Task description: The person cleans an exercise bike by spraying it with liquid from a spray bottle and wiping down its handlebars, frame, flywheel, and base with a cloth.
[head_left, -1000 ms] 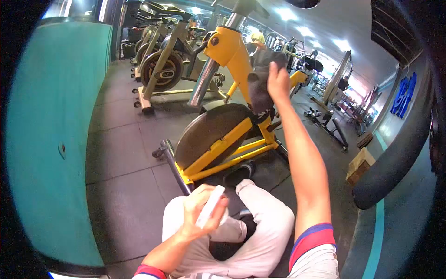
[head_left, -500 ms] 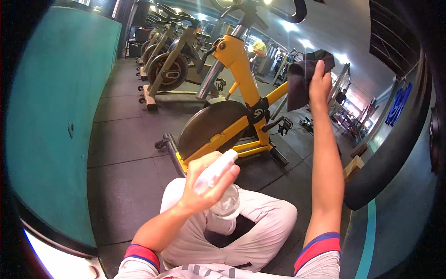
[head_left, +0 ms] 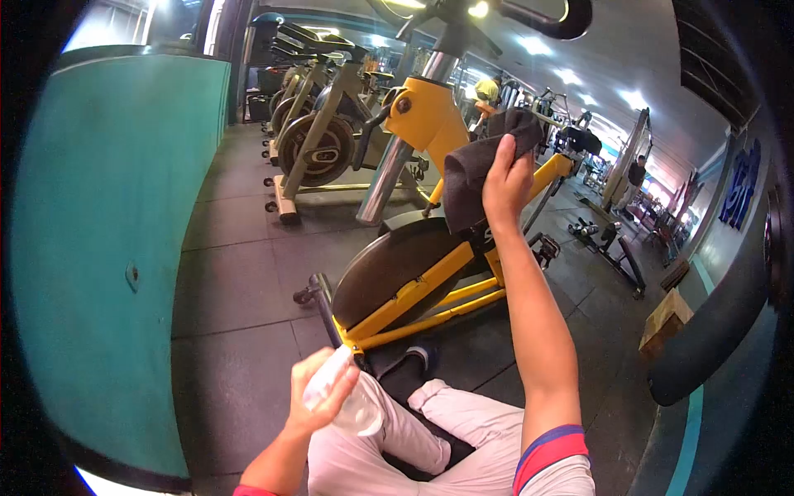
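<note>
My left hand [head_left: 313,392] is wrapped round a clear spray bottle [head_left: 359,413] with a white top, held above my legs. My right hand [head_left: 508,183] is raised and grips a dark cloth [head_left: 475,177], which hangs in front of the yellow frame of an exercise bike [head_left: 432,116]. Whether the cloth touches the frame cannot be made out. Below the cloth is the bike's dark round flywheel cover [head_left: 389,273], and a silver post [head_left: 385,182] stands to its upper left.
More exercise bikes [head_left: 318,149] stand in a row behind, left of centre. A teal panel [head_left: 116,248] fills the left side. On the right are a wooden block [head_left: 664,321], a long dark pad [head_left: 719,331] and a bench [head_left: 616,252]. A distant person [head_left: 635,175] is at the right.
My right hand and the cloth first went right, away from the yellow frame, and are now back left in front of it. My left hand with the bottle is lower and further left than half a second ago.
</note>
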`<action>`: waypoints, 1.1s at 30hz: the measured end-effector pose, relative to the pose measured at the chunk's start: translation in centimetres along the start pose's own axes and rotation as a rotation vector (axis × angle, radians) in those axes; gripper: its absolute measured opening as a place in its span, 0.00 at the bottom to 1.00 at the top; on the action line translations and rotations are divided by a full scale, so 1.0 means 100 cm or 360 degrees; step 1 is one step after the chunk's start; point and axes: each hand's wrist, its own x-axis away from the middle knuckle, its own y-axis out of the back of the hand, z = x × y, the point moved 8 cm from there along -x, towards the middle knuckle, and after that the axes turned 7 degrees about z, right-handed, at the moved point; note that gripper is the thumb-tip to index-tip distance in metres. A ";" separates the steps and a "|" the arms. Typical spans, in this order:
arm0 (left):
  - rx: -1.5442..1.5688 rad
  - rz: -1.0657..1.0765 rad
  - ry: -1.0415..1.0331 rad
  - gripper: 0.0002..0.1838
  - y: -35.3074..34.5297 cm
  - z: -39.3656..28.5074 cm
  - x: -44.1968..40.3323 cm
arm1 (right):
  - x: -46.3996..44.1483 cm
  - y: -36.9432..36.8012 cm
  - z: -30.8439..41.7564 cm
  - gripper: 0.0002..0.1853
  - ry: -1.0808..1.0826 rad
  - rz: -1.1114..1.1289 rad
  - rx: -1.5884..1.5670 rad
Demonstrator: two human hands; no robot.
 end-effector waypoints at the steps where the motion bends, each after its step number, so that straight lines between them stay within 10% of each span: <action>1: -0.0019 0.0014 0.0077 0.06 -0.004 0.013 -0.001 | -0.001 -0.009 -0.006 0.16 0.0031 0.0025 0.0017; 11: -0.0098 0.0365 0.0103 0.05 -0.025 0.092 -0.022 | 0.000 -0.168 -0.024 0.27 0.0344 -0.0292 0.0471; 20: 0.0030 0.0439 0.0269 0.11 -0.028 0.082 -0.028 | 0.171 -0.207 -0.030 0.28 0.0403 0.0758 0.0321; 25: -0.0008 0.0354 0.0237 0.07 -0.025 0.075 -0.028 | 0.031 -0.169 -0.016 0.30 0.0381 -0.0013 0.0275; 31: -0.0004 0.0318 0.0108 0.06 -0.027 0.073 -0.027 | 0.129 -0.222 0.030 0.36 0.1298 0.0914 0.0581; 33: -0.0015 0.0349 0.0093 0.06 -0.030 0.074 -0.027 | 0.072 -0.215 0.034 0.33 0.1132 0.0835 0.0634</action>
